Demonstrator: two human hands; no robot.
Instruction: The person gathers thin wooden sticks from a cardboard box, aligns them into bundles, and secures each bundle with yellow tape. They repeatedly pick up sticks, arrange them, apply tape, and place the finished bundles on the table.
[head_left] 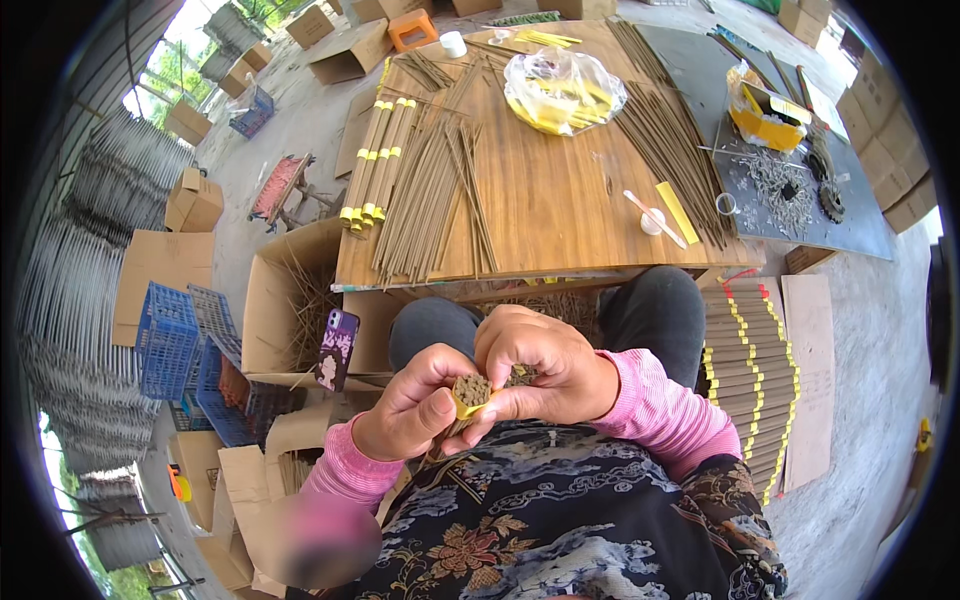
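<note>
The banded stick bundle (472, 390) is clasped by the curled left hand (408, 407), another bundle (520, 376) by the curled right hand (545, 365); likely brittle; best encircled.

A wooden worktop (545, 215) stands on a pale grey concrete floor (225, 165), with a dark board (860, 222) at its right. Cardboard boxes (885, 135) pile up on the far right. Blue plastic crates (168, 335) sit on the left, before tall, greyish ribbed stacks (60, 300). An orange stool (412, 30) stands beyond the worktop; daylight and greenery (185, 52) show through the far-left side.
</note>
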